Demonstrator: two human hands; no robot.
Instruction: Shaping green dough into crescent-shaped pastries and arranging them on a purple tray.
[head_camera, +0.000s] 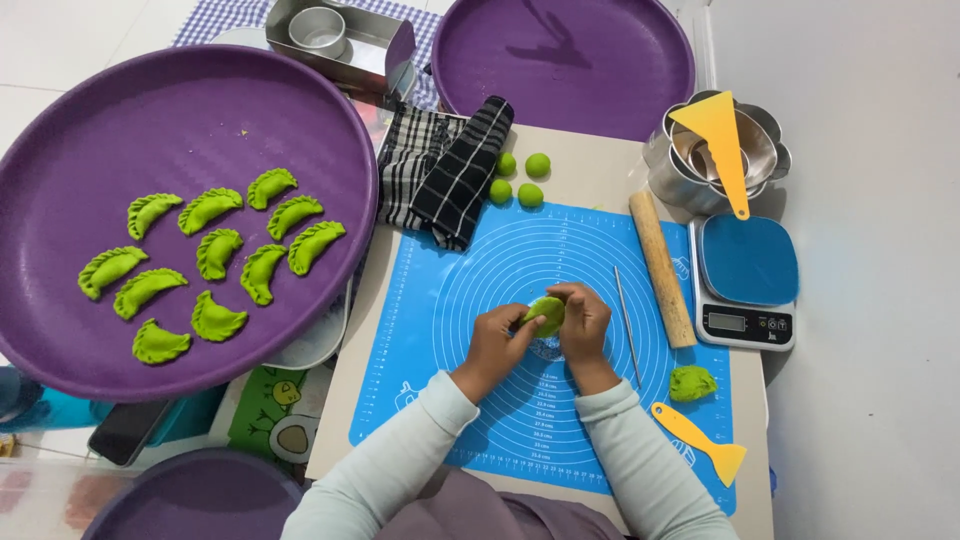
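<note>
Over the blue silicone rolling mat (480, 330), the left hand (497, 340) and right hand (582, 322) pinch a small green dough piece (546, 314) between closed fingertips, near a wooden rolling pin (662, 268).

This looks like a home kitchen set up for hand-making dumplings: a blue silicone pastry mat (540, 330) marked with measuring rings, a wooden rolling pin (661, 268), a small digital kitchen scale (747, 282), stacked metal bowls (715, 155), a checked dish towel (445, 170), and wide purple trays (180, 110), one carrying rows of crimped green dumplings (215, 265), all laid over pale floor tiles (860, 400)
</note>
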